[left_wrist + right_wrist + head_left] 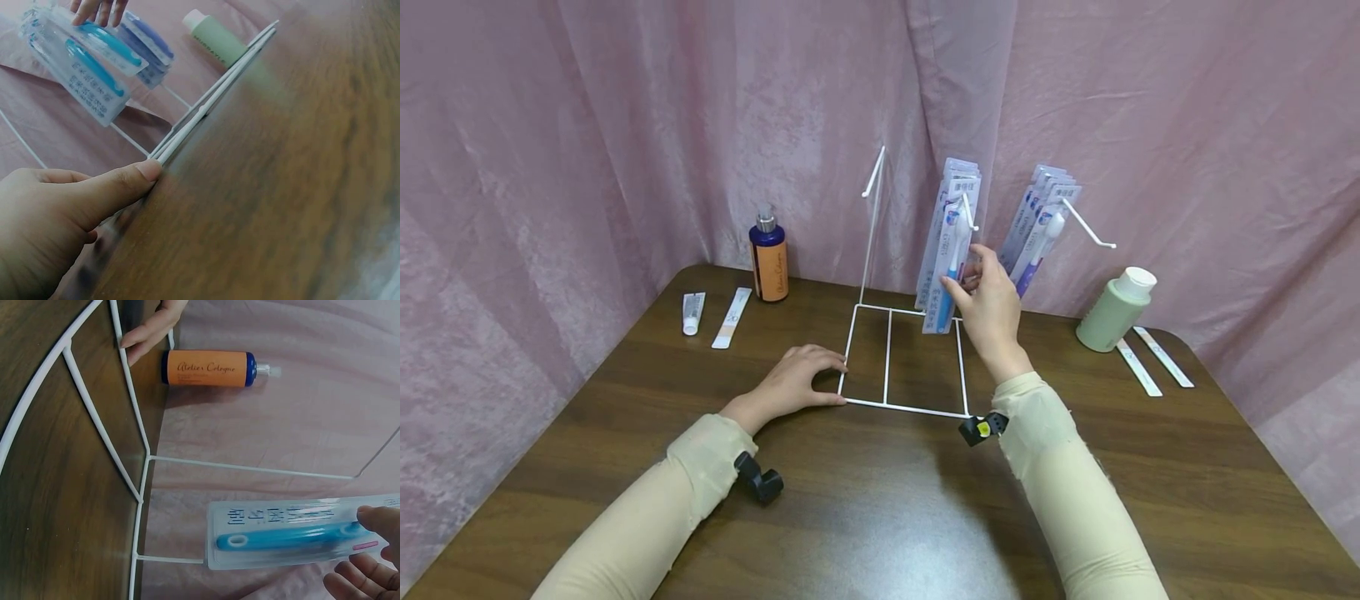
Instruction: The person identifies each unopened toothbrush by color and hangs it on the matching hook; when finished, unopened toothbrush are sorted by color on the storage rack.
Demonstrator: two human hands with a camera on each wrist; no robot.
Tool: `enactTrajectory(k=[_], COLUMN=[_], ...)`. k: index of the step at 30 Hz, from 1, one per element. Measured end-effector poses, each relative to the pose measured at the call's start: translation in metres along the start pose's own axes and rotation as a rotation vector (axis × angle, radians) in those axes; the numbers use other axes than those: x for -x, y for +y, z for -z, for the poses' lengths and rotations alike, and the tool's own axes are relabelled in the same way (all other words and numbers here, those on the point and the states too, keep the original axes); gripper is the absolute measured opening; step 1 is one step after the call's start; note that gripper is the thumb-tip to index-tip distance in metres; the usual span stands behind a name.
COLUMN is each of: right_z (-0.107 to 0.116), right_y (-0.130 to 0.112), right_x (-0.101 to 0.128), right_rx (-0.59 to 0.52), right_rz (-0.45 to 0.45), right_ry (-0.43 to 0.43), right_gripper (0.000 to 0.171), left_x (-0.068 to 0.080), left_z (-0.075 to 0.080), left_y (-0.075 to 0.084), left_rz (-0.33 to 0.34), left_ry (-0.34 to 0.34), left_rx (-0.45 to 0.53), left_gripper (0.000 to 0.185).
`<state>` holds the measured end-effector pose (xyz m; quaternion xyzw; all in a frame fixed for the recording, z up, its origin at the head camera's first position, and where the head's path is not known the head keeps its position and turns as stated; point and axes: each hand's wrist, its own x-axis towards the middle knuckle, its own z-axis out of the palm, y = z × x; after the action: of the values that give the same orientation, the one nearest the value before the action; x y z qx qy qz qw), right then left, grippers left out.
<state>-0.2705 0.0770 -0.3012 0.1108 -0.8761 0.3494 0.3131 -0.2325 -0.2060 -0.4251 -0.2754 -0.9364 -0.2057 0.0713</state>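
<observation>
While the left hand [793,385] lies flat on the table [880,500], fingers straight and pressing the near left corner of the white wire rack [904,360], the right hand [990,304] just beyond it pinches a packaged toothbrush [947,267] on the middle hook. Several packs already hang there, and another bunch [1039,225] hangs right of that hand. Beyond the left hand, the third hook [873,173] is bare, so the hanging looks partly done.

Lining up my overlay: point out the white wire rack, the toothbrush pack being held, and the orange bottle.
white wire rack [887,358], head view, base crossbar.
toothbrush pack [281,540], right wrist view, blue handle.
orange bottle [770,271], head view, label.
</observation>
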Motion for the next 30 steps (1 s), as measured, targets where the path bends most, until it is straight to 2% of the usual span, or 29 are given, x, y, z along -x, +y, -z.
enactTrajectory(k=[11, 21, 30], right_z=[0.005, 0.014, 0.036], right_y=[0.001, 0.012, 0.033], right_x=[0.003, 0.012, 0.028], right_rx=[0.038, 0.012, 0.1], right_rz=[0.027, 0.078, 0.084], right_ry=[-0.063, -0.228, -0.336], right_gripper=[0.056, 0.051, 0.062], left_x=[0.002, 0.004, 0.01], left_z=[0.003, 0.005, 0.019], left_y=[-0.004, -0.014, -0.01], left_rz=[-0.012, -0.026, -0.029], left_ry=[0.011, 0.007, 0.036], left_rx=[-0.012, -0.047, -0.232], left_gripper=[0.05, 0.054, 0.065])
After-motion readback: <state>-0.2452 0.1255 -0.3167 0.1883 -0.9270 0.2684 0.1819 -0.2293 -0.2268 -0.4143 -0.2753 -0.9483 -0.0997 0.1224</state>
